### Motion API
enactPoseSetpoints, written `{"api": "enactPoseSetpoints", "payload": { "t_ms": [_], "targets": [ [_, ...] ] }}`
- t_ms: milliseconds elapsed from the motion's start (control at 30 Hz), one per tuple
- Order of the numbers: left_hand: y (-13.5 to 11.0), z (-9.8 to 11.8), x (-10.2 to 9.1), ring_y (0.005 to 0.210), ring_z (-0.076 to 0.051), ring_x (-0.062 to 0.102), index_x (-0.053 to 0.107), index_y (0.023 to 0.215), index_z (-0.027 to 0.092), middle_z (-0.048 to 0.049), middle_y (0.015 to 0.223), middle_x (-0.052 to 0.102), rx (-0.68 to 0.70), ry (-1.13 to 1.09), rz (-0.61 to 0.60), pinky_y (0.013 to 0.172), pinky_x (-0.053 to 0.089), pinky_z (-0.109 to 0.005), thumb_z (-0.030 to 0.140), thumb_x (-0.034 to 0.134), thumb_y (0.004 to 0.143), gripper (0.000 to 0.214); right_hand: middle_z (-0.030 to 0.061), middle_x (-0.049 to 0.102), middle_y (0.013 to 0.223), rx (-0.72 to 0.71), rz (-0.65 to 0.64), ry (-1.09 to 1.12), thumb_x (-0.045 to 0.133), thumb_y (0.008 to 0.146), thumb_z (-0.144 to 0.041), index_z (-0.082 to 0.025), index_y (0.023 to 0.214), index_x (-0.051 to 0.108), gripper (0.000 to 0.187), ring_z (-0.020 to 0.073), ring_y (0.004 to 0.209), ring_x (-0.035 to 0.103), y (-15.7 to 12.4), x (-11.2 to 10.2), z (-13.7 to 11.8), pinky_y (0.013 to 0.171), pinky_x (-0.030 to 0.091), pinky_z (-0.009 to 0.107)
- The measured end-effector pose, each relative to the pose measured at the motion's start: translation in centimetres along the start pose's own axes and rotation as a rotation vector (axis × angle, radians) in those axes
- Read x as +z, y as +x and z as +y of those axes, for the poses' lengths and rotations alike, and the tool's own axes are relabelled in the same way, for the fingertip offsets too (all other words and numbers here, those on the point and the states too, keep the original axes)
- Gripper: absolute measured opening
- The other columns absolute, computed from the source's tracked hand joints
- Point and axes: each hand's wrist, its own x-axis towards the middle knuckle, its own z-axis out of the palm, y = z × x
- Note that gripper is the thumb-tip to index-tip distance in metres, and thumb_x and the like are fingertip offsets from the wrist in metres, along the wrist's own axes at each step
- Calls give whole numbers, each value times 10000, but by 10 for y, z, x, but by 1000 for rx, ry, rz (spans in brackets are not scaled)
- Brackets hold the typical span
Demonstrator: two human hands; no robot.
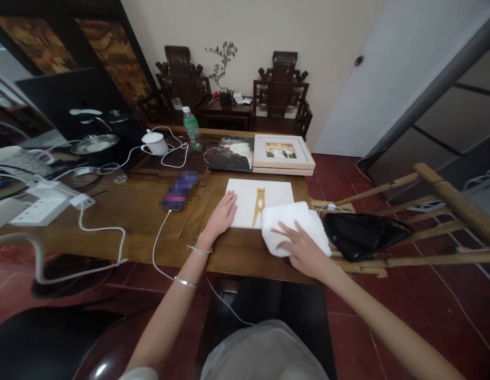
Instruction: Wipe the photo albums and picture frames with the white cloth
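A white rectangular panel [242, 203] lies flat on the wooden table, with a yellow-brown cat-faced, long-legged figure [260, 203] on it. My left hand [222, 214] rests on the panel's left edge, open, fingers stretched forward. My right hand [302, 245] holds a folded white towel [290, 221] from above, its fingers pressed into the cloth. The towel covers the panel's lower right corner and reaches over the table's right side. What lies under the towel is hidden.
Behind the panel lie a framed picture [304, 153] and a dark picture with a white bird [229, 153]. A phone [179, 191] on a cable, a green bottle [192, 129], a lidded cup [154, 142] and a power strip [42, 211] are leftward. A black bag [363, 235] sits right.
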Motion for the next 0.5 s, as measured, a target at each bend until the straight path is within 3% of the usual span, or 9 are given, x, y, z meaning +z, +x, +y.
{"api": "enactPoseSetpoints", "payload": {
  "t_ms": [167,300,367,500],
  "targets": [
    [0,-2,1,1401,-231,272,427,1375,88,-140,1474,372,-8,10,-5,1159,231,-442,308,312,948,494,164,466,1400,71,41,25,380,642,47,-132,1130,597,563,265,1391,251,41,-2,39,1121,165,582],
    [0,-4,1,1398,-233,278,428,1381,125,-116,1473,380,13,0,-5,1153,243,-463,300,328,941,484,202,401,1435,189,68,0,359,725,10,-87,1306,445,595,298,1409,174,89,-1,64,1104,130,625],
    [0,-5,1,1396,-233,285,430,1380,130,-114,1470,386,12,1,-2,1151,248,-464,298,336,939,482,200,358,1463,212,82,-13,341,757,-1,-95,1337,406,591,317,1410,162,109,0,67,1087,130,653],
    [0,-5,2,1393,-236,290,435,1377,135,-115,1466,393,10,-4,4,1150,250,-465,309,342,938,482,157,297,1507,176,90,-80,371,746,9,-146,1265,498,556,353,1408,143,127,7,51,1048,146,702]
  ]
}}
